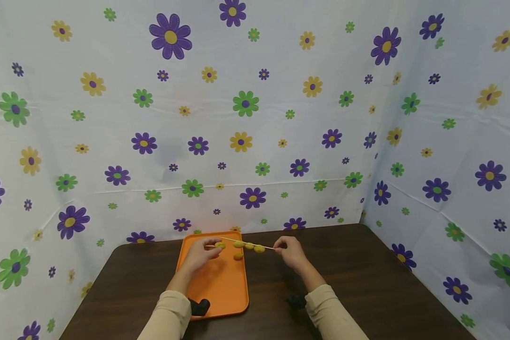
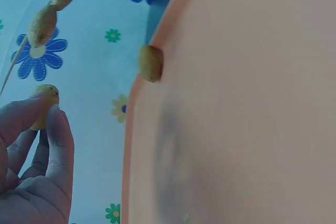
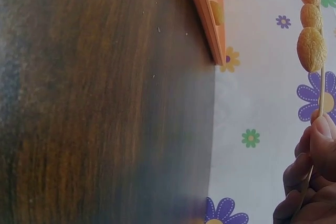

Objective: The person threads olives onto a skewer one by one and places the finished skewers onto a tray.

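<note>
My right hand (image 1: pixel 291 252) pinches a thin wooden skewer (image 3: pixel 322 96) near one end. Three wrinkled, yellow, oval pieces (image 3: pixel 312 50) are threaded on it, pressed end to end, and its bare tip points left. Between thumb and fingertips, my left hand (image 1: pixel 199 255) holds another yellow oval piece (image 2: pixel 51 95), with small dark spots on its end. This piece is close to the skewer's bare tip, above the far part of the orange tray (image 1: pixel 221 288). One more yellow oval piece (image 2: pixel 150 63) lies on the tray by its rim.
The tray lies on a dark wooden table (image 1: pixel 348 278), left of centre. A white flowered cloth (image 1: pixel 280 118) hangs behind the table and along its sides. Small pale crumbs (image 3: pixel 159 29) lie on the wood near the tray.
</note>
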A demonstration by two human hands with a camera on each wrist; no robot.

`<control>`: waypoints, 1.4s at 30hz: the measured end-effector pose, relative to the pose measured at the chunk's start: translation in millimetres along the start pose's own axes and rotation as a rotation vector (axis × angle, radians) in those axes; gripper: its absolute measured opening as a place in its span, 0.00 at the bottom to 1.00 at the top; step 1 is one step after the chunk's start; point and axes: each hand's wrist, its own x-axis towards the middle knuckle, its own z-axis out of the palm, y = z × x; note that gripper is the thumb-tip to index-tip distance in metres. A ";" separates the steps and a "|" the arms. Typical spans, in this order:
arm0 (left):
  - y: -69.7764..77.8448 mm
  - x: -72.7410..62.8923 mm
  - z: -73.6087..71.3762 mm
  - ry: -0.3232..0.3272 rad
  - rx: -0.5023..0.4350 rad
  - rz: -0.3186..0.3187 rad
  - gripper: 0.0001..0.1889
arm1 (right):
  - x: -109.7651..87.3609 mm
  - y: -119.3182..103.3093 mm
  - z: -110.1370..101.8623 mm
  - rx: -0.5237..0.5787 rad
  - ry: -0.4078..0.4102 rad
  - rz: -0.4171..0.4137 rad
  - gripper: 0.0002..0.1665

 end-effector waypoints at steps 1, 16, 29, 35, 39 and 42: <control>0.4 -1.0 0.0 0.000 -0.023 0.000 0.17 | -0.6 0.3 -0.4 -0.002 -0.003 -0.003 0.08; -2.7 -11.8 -10.5 0.004 -0.210 -0.028 0.20 | -7.6 -1.0 0.3 -0.026 -0.033 -0.029 0.10; -10.5 -15.0 -16.7 0.033 -0.291 -0.029 0.18 | -9.7 -2.6 5.4 -0.046 -0.037 -0.053 0.09; -14.9 -18.4 -17.5 0.036 -0.368 -0.078 0.17 | -11.3 -2.6 9.6 -0.051 -0.058 -0.069 0.10; -18.2 -19.8 -19.0 0.004 -0.388 -0.087 0.19 | -11.1 -2.1 11.1 -0.062 -0.052 -0.075 0.10; -20.7 -20.0 -20.0 -0.024 -0.379 -0.086 0.20 | -10.7 -2.2 12.5 -0.076 -0.050 -0.082 0.10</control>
